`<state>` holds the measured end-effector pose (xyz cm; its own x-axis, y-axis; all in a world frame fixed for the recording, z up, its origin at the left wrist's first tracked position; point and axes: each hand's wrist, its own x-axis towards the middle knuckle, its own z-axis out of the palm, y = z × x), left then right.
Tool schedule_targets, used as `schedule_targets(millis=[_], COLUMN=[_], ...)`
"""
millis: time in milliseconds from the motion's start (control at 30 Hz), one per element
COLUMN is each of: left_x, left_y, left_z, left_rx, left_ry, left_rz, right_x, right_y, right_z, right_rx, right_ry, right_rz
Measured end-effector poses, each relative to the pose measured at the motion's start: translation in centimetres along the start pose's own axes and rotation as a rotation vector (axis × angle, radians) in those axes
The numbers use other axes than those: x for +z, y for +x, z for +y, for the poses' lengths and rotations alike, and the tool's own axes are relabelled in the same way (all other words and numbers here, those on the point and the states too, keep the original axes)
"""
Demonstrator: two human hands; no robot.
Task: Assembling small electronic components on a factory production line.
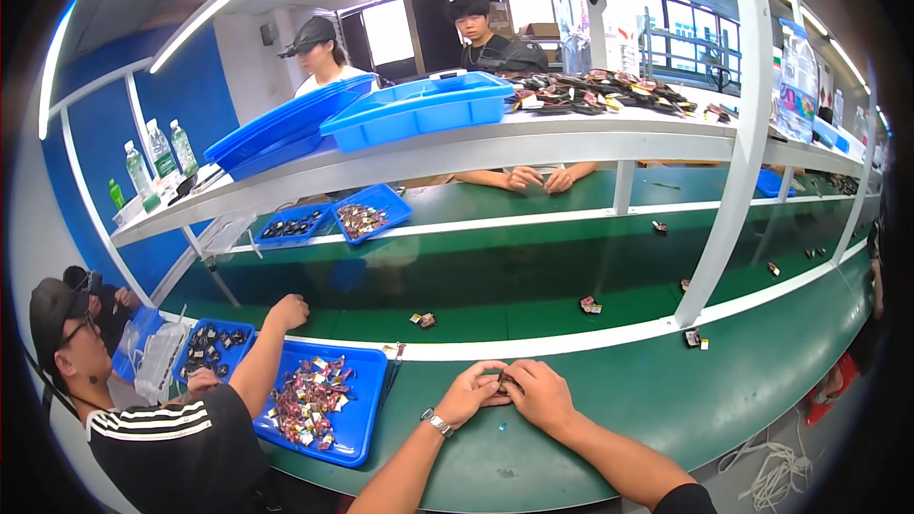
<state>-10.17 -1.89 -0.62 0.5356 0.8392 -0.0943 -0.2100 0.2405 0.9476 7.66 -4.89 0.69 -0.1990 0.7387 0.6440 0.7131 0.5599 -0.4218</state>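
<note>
My left hand [471,394] and my right hand [541,394] meet over the green bench top [609,381]. Their fingers close together round a small dark part [504,383], mostly hidden by the fingertips, so its kind does not show. A watch with a metal band is on my left wrist. To the left of my hands stands a blue tray [360,400] holding many small reddish parts with white and yellow tags. Beyond the white rail, near my right hand, lies a small dark part with a yellow-white tag [698,341].
A co-worker [181,428] sits at the left, one arm stretched over the green conveyor belt [495,295]. Small parts [590,306] lie scattered on the belt. A white post [716,228] supports a shelf with blue trays [419,112] and piled parts. Across the belt, another person's hands [541,179] work.
</note>
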Motion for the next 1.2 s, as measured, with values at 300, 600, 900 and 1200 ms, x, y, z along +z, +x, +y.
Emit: schedule_targets(millis=[300,600,900,1200], left_x=[0.4,0.0,0.1,0.6], left_y=[0.6,0.3,0.4,0.5], left_z=[-0.3,-1.1,-0.8,-0.4], left_rx=[0.02,0.028,0.026,0.018], left_ry=[-0.083,-0.055,-0.093,-0.033], left_rz=[0.038,0.016,0.008,0.027], right_x=[-0.3,-1.5,-1.4,-1.6], right_y=[0.7,1.1,1.1,1.1], right_z=[0.8,1.3,1.5,3.2], right_rx=[-0.125,-0.12,-0.167,-0.131], right_ry=[0.023,0.089,0.116,0.178], right_rz=[0.045,-0.074,-0.067,-0.214])
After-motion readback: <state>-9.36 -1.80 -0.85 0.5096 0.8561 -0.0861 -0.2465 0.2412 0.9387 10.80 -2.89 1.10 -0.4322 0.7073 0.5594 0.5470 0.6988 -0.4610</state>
